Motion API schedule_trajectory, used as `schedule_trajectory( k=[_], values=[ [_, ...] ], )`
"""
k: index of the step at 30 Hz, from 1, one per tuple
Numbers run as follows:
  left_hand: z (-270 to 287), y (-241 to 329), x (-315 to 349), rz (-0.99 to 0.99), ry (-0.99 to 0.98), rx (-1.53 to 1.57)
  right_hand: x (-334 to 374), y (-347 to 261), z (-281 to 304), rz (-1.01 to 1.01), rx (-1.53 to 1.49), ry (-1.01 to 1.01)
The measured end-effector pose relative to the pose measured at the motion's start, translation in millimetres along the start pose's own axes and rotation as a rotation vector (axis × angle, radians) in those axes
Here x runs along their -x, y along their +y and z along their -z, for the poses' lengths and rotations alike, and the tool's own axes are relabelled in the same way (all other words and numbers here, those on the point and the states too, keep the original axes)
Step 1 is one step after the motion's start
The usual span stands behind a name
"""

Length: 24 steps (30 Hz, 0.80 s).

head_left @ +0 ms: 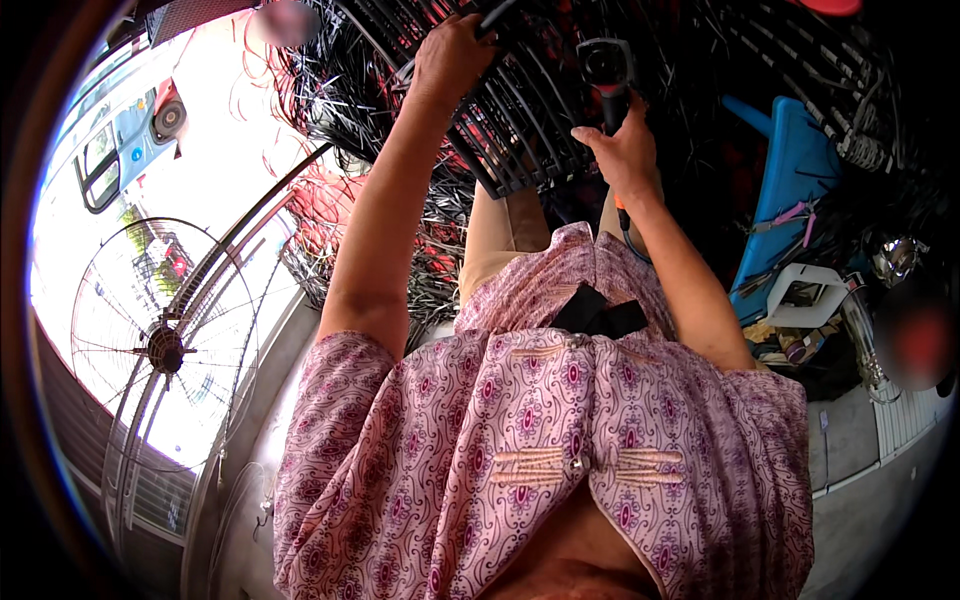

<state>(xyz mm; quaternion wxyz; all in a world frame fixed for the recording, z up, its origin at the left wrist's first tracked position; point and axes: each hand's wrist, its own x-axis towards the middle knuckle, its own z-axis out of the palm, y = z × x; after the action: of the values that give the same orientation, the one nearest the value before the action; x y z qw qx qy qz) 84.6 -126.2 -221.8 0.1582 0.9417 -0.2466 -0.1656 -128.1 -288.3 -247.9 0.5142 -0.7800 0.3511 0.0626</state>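
Observation:
My left hand is stretched far forward, its fingers bent over the upper part of a black slatted woven piece. That piece looks like a basket or frame made of parallel black strips, and it leans over my knees. In my right hand is a heat gun with a dark grip and a round grey-rimmed end. My thumb points off to the left of the handle. An orange cord sleeve shows below my right wrist. The heat gun is right of the woven piece, and I cannot tell whether they touch.
Loose black strips heap up at the left and ahead. A wire-caged fan stands at the left, near a bright opening. On the right are a blue plastic chair, pink-handled scissors and a white plastic container.

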Motion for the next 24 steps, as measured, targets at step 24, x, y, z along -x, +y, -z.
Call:
schedule_trajectory(
  k=[24],
  values=[
    [19,31,11,0.29,-0.138,0.114,0,-8,3,-0.069,-0.035,-0.046]
  ],
)
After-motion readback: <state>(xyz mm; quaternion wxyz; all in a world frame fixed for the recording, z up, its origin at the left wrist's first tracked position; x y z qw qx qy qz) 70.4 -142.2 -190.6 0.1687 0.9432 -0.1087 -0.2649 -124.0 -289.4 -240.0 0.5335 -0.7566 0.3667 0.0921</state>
